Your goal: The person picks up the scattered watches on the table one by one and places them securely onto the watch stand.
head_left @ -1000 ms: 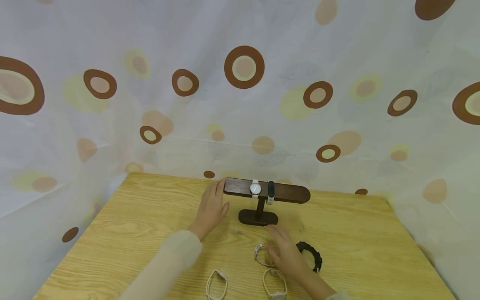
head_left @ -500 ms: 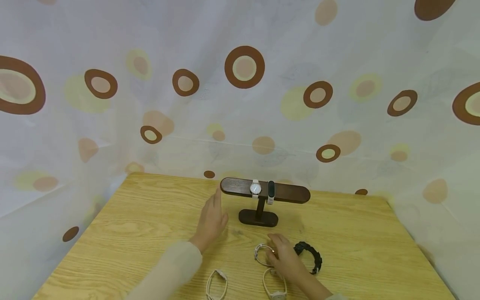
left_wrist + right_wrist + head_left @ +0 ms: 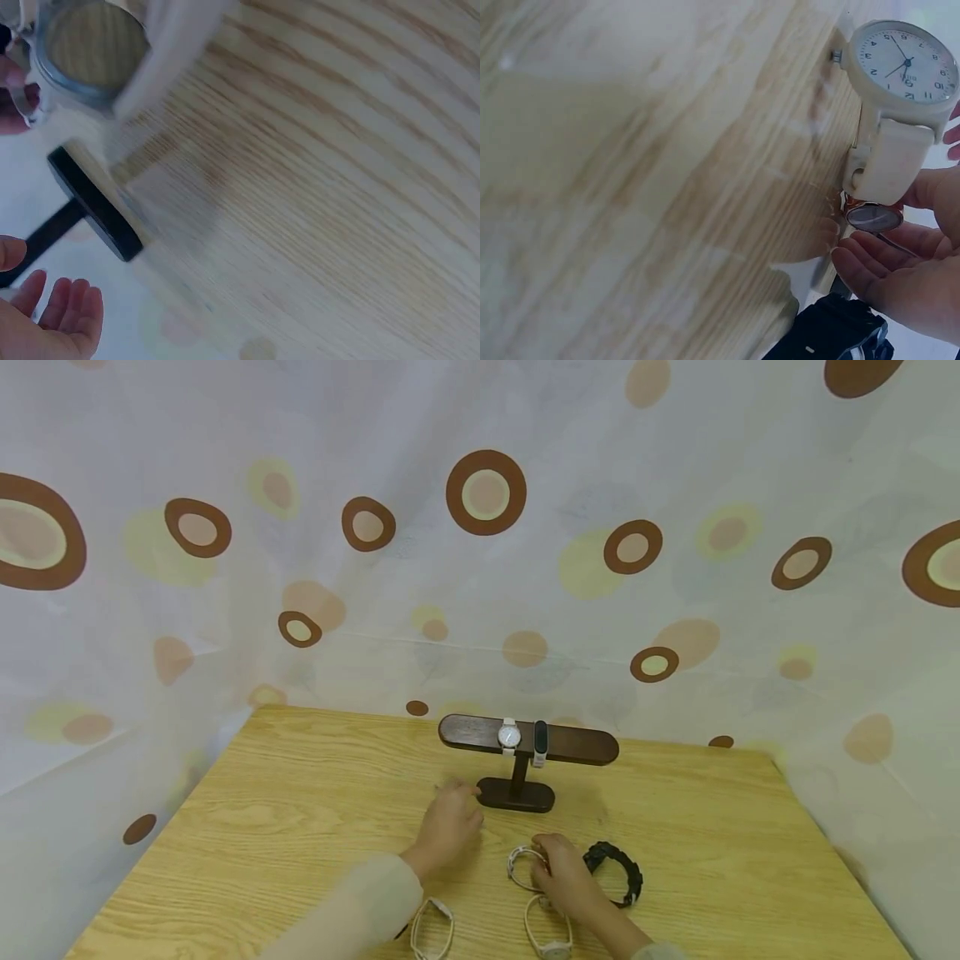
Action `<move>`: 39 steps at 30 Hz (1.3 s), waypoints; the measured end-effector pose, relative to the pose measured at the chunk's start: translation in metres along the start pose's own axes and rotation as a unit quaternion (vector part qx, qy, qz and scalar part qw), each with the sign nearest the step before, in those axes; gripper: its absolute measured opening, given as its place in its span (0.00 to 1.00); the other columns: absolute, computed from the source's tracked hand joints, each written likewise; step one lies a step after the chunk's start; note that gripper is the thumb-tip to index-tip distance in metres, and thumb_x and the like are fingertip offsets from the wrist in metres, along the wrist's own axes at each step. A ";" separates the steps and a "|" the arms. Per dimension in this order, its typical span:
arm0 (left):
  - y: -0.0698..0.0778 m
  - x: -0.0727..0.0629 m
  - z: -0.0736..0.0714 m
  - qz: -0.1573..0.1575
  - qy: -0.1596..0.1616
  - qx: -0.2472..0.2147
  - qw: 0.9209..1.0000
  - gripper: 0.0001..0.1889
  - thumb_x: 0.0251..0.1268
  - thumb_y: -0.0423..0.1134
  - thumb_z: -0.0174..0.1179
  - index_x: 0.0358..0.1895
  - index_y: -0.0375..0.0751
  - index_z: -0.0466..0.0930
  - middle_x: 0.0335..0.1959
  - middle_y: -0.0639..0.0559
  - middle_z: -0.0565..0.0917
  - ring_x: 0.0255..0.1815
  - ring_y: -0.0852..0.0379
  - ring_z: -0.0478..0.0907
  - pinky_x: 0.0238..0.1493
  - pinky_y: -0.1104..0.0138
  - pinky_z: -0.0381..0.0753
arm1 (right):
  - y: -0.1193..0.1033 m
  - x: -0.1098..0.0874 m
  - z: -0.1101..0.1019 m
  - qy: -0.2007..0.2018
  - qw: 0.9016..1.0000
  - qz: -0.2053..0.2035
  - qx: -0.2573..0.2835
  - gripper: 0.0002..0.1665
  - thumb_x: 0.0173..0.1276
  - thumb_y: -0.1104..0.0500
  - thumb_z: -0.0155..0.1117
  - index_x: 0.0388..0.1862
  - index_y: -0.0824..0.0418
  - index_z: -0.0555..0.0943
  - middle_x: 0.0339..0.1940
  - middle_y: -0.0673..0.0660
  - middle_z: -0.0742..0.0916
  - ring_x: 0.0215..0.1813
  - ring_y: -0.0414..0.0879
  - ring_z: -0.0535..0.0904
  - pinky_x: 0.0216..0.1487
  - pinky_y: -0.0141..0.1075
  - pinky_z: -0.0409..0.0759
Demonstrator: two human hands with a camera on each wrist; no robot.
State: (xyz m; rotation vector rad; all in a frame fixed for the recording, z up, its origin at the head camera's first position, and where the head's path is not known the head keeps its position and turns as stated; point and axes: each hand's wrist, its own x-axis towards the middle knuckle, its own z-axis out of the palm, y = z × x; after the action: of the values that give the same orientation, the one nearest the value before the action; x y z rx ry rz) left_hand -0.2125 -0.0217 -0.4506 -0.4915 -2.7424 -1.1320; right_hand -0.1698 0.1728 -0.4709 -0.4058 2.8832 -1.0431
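Note:
In the head view, my right hand (image 3: pixel 566 881) is at a small white-banded wristwatch (image 3: pixel 514 867) on the table. The right wrist view shows its rose-gold-rimmed face (image 3: pixel 874 217) between the thumb and fingers, which pinch it. My left hand (image 3: pixel 450 825) is beside the base of a dark wooden watch stand (image 3: pixel 517 794). Its fingers (image 3: pixel 75 315) are loosely bent and hold nothing in the left wrist view. On the stand's bar hang a white-strapped watch (image 3: pixel 509 737) and a fitness band (image 3: pixel 540 743) with a dark screen.
A black watch (image 3: pixel 633 872) lies right of my right hand. Nearer the front edge are a white watch (image 3: pixel 556 949) and another pale watch (image 3: pixel 450 914). A patterned cloth (image 3: pixel 480 610) hangs behind the wooden table (image 3: pixel 300 777).
My left hand has left the end of the stand's bar and come down toward the base. My right hand has drawn back slightly from the base onto the small white-banded wristwatch.

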 end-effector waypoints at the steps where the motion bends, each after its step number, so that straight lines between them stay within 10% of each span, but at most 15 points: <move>1: 0.003 -0.001 0.001 -0.001 -0.009 -0.006 1.000 0.14 0.59 0.29 0.58 0.47 0.28 0.77 0.47 0.36 0.78 0.33 0.49 0.78 0.34 0.64 0.82 | 0.000 0.001 0.000 0.001 1.000 0.001 -0.001 0.19 0.62 0.70 0.56 0.52 0.77 0.74 0.46 0.67 0.80 0.39 0.47 0.75 0.33 0.35 0.77; 17: 0.032 -0.015 0.032 0.016 -0.143 -0.134 0.980 0.04 0.51 0.23 0.58 0.31 0.25 0.80 0.25 0.43 0.80 0.25 0.64 0.70 0.26 0.77 0.72 | 0.002 0.015 0.000 0.031 0.999 -0.024 0.007 0.08 0.56 0.76 0.55 0.33 0.70 0.79 0.22 0.55 0.80 0.24 0.39 0.70 0.23 0.26 0.70; 23: 0.032 -0.018 0.035 -0.003 -0.170 -0.148 0.974 0.08 0.49 0.23 0.57 0.35 0.23 0.81 0.26 0.43 0.81 0.24 0.66 0.70 0.24 0.78 0.72 | -0.005 0.016 -0.004 0.016 0.998 0.033 0.058 0.08 0.58 0.74 0.55 0.36 0.70 0.79 0.19 0.54 0.79 0.22 0.40 0.71 0.21 0.28 0.70; 39: 0.027 -0.020 0.040 -0.007 -0.137 -0.191 0.972 0.03 0.46 0.20 0.58 0.24 0.25 0.81 0.22 0.41 0.82 0.23 0.65 0.73 0.23 0.78 0.74 | -0.027 0.018 -0.010 0.048 0.983 0.132 0.118 0.10 0.55 0.71 0.58 0.37 0.70 0.80 0.21 0.55 0.79 0.23 0.41 0.72 0.23 0.31 0.71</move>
State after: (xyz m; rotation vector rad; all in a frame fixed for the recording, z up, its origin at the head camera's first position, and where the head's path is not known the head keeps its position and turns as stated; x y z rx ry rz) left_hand -0.1844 0.0202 -0.4659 -0.7241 -2.7515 -1.7278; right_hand -0.1822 0.1549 -0.4451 0.0415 2.7439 -1.3619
